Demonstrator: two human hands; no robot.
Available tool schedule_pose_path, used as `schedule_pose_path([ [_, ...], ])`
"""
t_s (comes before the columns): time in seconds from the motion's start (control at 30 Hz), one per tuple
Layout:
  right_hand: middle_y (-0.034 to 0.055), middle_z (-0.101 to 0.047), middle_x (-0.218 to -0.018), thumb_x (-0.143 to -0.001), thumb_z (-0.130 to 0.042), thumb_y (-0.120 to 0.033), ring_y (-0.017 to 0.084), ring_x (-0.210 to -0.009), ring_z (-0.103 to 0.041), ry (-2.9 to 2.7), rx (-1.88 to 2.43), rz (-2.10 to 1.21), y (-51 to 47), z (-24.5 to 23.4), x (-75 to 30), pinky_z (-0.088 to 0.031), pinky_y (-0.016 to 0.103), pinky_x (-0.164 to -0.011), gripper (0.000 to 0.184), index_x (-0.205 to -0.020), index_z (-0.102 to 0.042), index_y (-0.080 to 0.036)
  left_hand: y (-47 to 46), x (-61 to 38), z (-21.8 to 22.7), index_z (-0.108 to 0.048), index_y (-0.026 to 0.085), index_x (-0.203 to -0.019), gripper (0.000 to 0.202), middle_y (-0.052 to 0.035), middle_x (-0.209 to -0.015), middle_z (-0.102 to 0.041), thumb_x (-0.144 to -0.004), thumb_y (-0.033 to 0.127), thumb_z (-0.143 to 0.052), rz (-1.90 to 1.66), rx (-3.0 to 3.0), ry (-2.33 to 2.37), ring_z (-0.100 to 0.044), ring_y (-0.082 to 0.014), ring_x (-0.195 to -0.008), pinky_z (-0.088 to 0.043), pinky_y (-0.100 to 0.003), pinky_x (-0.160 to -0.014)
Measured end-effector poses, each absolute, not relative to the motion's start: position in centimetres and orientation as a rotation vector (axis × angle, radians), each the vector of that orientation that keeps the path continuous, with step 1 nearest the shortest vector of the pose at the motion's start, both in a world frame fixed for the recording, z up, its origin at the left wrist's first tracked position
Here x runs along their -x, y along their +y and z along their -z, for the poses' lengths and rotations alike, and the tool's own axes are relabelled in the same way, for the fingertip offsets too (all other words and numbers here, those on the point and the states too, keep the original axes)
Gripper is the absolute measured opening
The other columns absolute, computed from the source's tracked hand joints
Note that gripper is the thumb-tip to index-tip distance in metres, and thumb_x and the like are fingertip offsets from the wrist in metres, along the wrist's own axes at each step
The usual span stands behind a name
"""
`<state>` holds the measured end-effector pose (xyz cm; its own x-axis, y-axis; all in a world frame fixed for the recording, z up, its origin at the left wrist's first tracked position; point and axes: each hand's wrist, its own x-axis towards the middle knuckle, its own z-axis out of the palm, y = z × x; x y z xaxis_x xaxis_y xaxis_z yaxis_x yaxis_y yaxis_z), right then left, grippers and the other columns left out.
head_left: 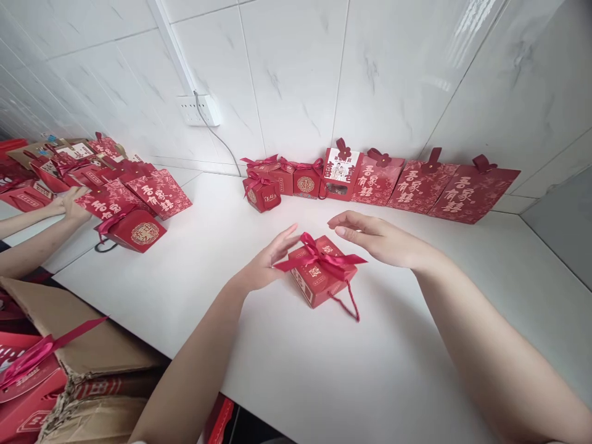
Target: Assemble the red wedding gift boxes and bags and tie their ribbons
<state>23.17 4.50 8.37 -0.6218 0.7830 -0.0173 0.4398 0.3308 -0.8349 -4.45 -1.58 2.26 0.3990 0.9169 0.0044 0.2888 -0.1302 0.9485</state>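
Note:
A red gift box (319, 285) with gold-and-white lettering lies on the white table in front of me. A dark pink ribbon bow (324, 259) is tied across its top, and a twisted cord handle (352, 308) hangs from its near right side. My left hand (271, 258) is beside the box's left edge, fingers stretched out; whether it touches the box I cannot tell. Above and to the right of the box, apart from it, my right hand (377, 239) hovers with its fingers loosely extended and nothing in them.
Small red boxes (308, 182) and several red gift bags (420, 188) stand along the tiled wall. Another person's hands (74, 203) are at the left among more red bags and boxes (139, 231). An open cardboard box (92, 333) holds red packages at lower left.

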Motion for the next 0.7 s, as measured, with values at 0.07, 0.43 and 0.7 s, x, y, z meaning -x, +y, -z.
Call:
schedule_pose_path([
  [0.07, 0.0047, -0.067, -0.114, -0.092, -0.051, -0.060, 0.026, -0.102, -0.064, -2.241, 1.103, -1.295, 4.3, -8.8, -23.3, -0.045, 0.035, -0.084, 0.037, -0.098, -0.060, -0.024, -1.3, 4.7, -1.8, -0.028, 0.040, -0.149, 0.081, -0.0046, -0.157, -0.033, -0.078, 0.017, -0.059, -0.920, -1.653, 1.303, -0.030, -0.0271, -0.147, -0.034, -0.050, -0.115],
  [0.43, 0.0037, -0.069, -0.095, -0.091, -0.053, -0.055, 0.020, -0.083, -0.060, -2.472, 1.017, -1.265, 3.2, -10.1, -24.3, -0.044, 0.031, -0.071, 0.033, -0.096, -0.065, -0.025, -2.7, 4.0, -4.8, -0.065, 0.022, -0.099, 0.029, -0.0046, -0.106, -0.066, -0.094, 0.046, -0.050, -1.166, -1.694, 1.465, -0.060, -0.0180, -0.104, -0.045, -0.032, -0.095],
  [0.7, 0.0004, -0.066, -0.090, -0.097, -0.044, -0.038, 0.015, -0.073, -0.054, -2.683, 0.849, -1.086, 2.3, -10.2, -23.0, -0.040, 0.028, -0.066, 0.025, -0.095, -0.065, -0.024, -6.8, 0.9, -7.7, -0.064, 0.020, -0.081, 0.014, -0.0006, -0.080, -0.063, -0.088, 0.033, -0.064, -0.918, -2.191, 1.261, -0.055, -0.0135, -0.079, -0.045, -0.029, -0.078],
])
